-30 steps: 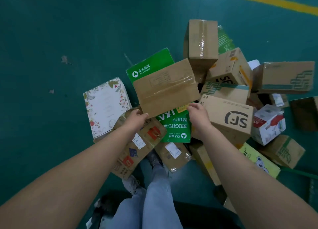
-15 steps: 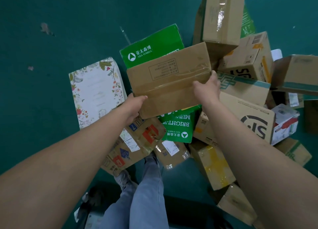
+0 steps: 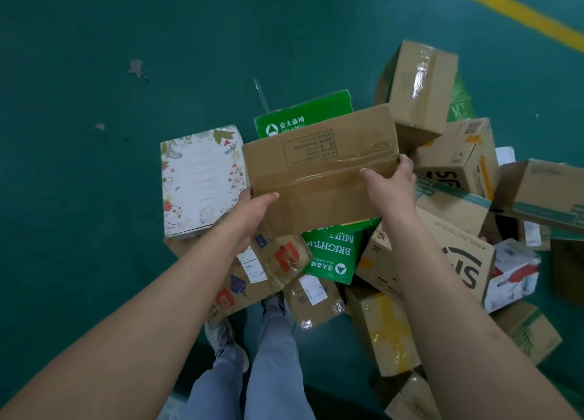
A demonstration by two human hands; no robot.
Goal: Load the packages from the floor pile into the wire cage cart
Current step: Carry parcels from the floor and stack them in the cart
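Cardboard carton [image 3: 319, 166], brown and taped along its seam, was held above the floor pile [image 3: 442, 246] by both hands. The left hand [image 3: 252, 211] was closed in a narrow grip on the carton's lower left corner, thumb laid on the top face. The right hand [image 3: 395, 179] was curled round the right edge, thumb on the tape. Beneath the carton a green box [image 3: 331, 255] was partly covered, and a floral white box [image 3: 199, 179] lay just beside the carton's left edge. Packages were crowded to the right and below. Bare green floor [image 3: 126, 56] was left open to the left and beyond, crossed by a yellow line [image 3: 521, 12] at the upper right. The cage cart was not seen.
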